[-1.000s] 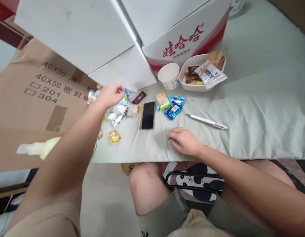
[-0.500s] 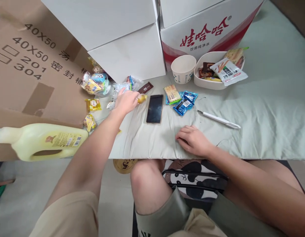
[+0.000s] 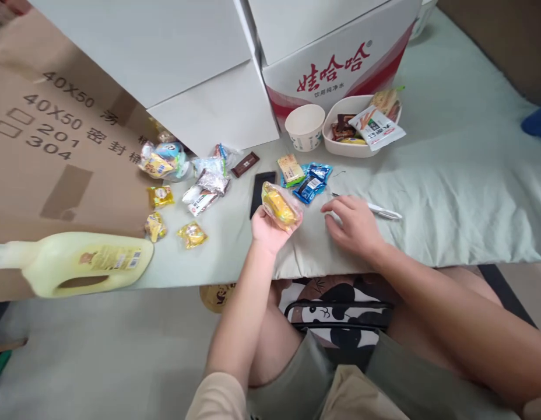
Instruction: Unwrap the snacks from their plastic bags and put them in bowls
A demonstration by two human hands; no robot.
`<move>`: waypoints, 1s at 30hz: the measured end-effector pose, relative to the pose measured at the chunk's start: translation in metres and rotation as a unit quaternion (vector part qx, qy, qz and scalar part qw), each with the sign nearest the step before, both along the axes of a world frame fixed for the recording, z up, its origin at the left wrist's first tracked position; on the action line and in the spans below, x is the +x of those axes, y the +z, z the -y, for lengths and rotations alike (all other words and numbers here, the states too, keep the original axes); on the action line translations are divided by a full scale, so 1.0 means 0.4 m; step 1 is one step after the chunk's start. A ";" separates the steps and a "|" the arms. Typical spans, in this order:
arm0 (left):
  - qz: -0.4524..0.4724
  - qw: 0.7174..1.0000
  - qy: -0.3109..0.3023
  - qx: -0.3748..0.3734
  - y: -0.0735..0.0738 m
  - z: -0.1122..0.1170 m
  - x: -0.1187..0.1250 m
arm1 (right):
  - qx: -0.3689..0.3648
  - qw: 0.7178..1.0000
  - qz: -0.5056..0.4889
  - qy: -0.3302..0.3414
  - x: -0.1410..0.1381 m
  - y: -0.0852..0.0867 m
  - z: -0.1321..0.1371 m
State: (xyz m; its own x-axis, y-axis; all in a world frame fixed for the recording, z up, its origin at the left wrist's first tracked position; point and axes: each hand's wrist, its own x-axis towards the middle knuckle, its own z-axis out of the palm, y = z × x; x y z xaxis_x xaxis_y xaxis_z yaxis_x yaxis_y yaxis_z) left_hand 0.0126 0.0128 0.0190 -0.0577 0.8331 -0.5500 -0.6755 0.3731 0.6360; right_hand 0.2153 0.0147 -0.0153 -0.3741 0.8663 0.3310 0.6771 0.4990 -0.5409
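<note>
My left hand (image 3: 267, 231) is closed on a clear-wrapped yellow snack packet (image 3: 280, 205), holding it up in front of a black phone (image 3: 258, 189) that lies on the pale green cloth (image 3: 449, 192). My right hand (image 3: 355, 225) hovers just right of the packet with fingers loosely curled and nothing in them. Its fingertips are close to a white pen (image 3: 382, 210). Blue packets (image 3: 312, 184) and a tan biscuit packet (image 3: 289, 170) lie just beyond the two hands.
Several wrapped snacks (image 3: 200, 195) are scattered to the left. A paper cup (image 3: 304, 126) and a white bowl (image 3: 340, 147) holding packets stand before white cartons (image 3: 200, 70). A yellow bottle (image 3: 78, 265) lies at the left edge against a brown carton (image 3: 52, 146).
My left hand took the yellow packet from the snack pile and brought it back in front of the phone. My right hand lifted off the cloth and moved up toward the pen.
</note>
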 end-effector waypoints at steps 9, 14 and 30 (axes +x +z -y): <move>-0.045 0.977 -0.132 0.162 -0.026 -0.030 0.012 | -0.021 0.973 0.161 -0.161 0.116 -0.024 -0.075; -0.054 0.977 -0.133 0.156 -0.058 -0.061 0.028 | -0.046 0.976 0.154 -0.144 0.103 -0.019 -0.088; -0.124 0.976 -0.022 0.175 -0.074 -0.054 0.035 | -0.152 0.984 -0.092 -0.007 0.039 0.029 -0.044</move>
State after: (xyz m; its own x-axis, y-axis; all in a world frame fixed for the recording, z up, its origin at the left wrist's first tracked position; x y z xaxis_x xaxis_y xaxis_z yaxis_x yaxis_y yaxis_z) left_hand 0.0265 0.0343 -0.0106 -0.1129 0.9723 -0.2047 -0.4732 0.1285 0.8715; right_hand 0.2308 0.0325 -0.0038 -0.3198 0.9403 0.1161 0.5593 0.2863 -0.7780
